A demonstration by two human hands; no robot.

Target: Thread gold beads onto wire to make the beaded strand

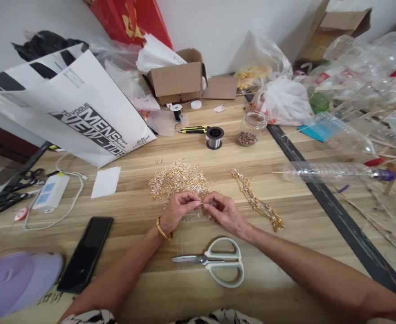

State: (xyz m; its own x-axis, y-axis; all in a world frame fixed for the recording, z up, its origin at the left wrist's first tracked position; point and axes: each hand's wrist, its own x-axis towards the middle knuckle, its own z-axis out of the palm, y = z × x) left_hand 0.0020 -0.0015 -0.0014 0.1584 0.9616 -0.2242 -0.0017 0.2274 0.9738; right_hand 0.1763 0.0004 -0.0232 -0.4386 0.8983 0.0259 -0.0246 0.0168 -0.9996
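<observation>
My left hand (pixel 181 208) and my right hand (pixel 223 211) meet fingertip to fingertip in front of a heap of small gold and silver beads or charms (pixel 179 177). Both are closed in a pinch; what lies between the fingertips is too small to make out. A short silvery chain-like piece (pixel 191 218) rests on the wood just below them. Faint thin strands run down from near my left wrist. To the right lies a bundle of gold and silver strung chains (pixel 257 200). White-handled scissors (pixel 223 262) lie nearer me, blades pointing left.
Behind the heap stand a wire spool (pixel 214 137), a yellow-black cutter knife (pixel 193 129) and a jar of beads (pixel 252 129). A phone (pixel 86 254), a power strip (pixel 51 191) and a paper bag (pixel 83 108) are at left. Plastic bottles (pixel 349 67) crowd the right.
</observation>
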